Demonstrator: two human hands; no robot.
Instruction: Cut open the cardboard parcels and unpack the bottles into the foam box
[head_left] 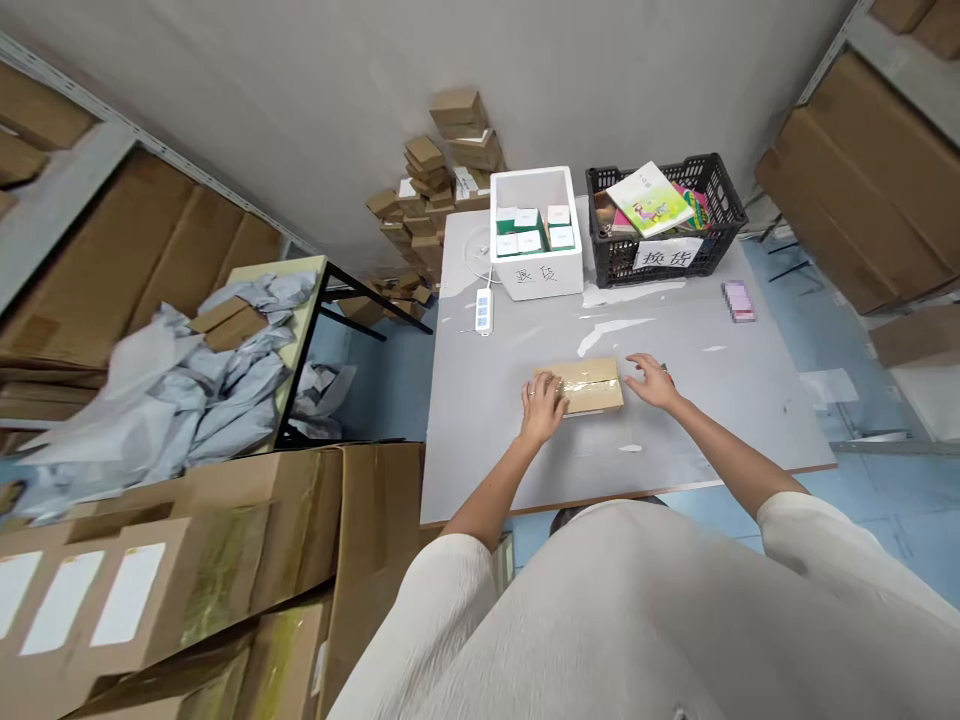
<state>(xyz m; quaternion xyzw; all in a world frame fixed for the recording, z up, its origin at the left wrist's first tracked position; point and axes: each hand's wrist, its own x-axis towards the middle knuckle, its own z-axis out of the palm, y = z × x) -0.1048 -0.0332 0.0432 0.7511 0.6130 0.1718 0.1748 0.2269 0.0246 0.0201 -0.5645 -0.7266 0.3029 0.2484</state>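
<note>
1. Hands, two: your left hand (pixel 544 407) has its fingers and thumb curved around the left end of one cardboard box, holding it. Your right hand (pixel 652 383) is just beside the right end, apart from it, fingers loosely parted. A small dark-and-red bit shows at its far side; too small to identify.
2. Cardboard box (pixel 592 387), one under your hand: lying flat on the grey table (pixel 480 430), near the middle, shiny clear tape on top.
3. White foam box (pixel 539 278), one, beyond your cardboard box; two handwritten characters on its front. Inside you have six white-topped cartons (pixel 529 241), green on visible sides.
4. Black crate (pixel 724 215), one, right of the foam box; one paper label, two characters. One green-and-white booklet (pixel 651 200) lies tilted across its top.
5. Power strip (pixel 484 311), one, just in front of the foam box.
6. Pinkish-purple rectangle (pixel 739 301), one, at the table's right; detail blurred.
</note>
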